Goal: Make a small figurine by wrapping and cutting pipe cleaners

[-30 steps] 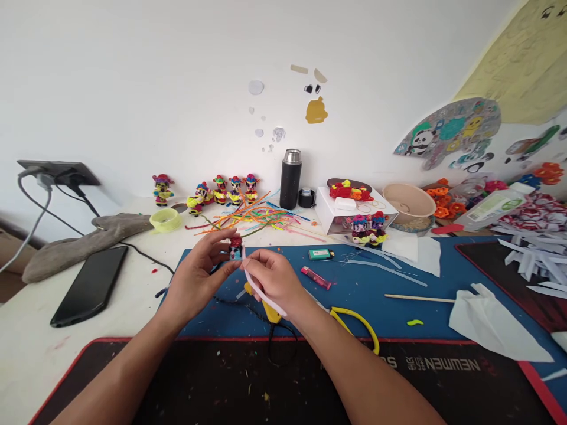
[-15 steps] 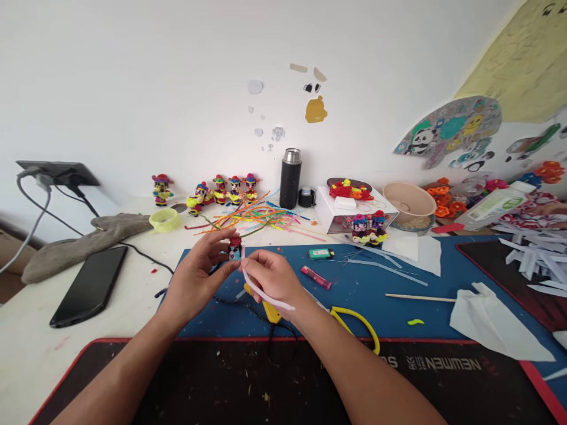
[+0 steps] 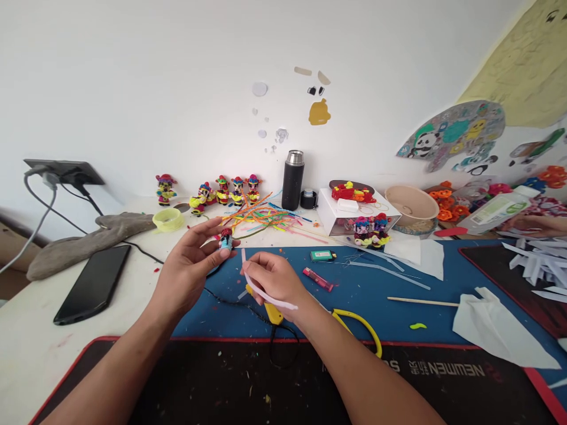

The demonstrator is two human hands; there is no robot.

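Note:
Between the thumb and fingers of my left hand (image 3: 188, 262) is a small figurine (image 3: 225, 239) with a red top and a light blue body. My right hand (image 3: 272, 280) pinches a pale pink pipe cleaner (image 3: 259, 287); one end sticks up past the fingertips and the rest bends back over the hand to the wrist. A gap separates the pipe cleaner from the figurine. Below my right hand lies a yellow tool (image 3: 273, 314) with a black cord, probably a glue gun, partly covered by the hand. Yellow-handled scissors (image 3: 363, 324) rest by my right forearm.
Finished figurines (image 3: 237, 190) line the wall behind a pile of coloured pipe cleaners (image 3: 274, 219). Nearby stand a black thermos (image 3: 292, 182) and a white box (image 3: 330, 218). A phone (image 3: 93, 283) lies left; a pink lighter (image 3: 318, 279) lies right. Another person's hand (image 3: 534, 225) is at far right.
My left hand has drawn the figurine left and away from the pipe cleaner, tilting it. My right hand stays almost in place, still pinching the pipe cleaner. The whole view has shifted slightly.

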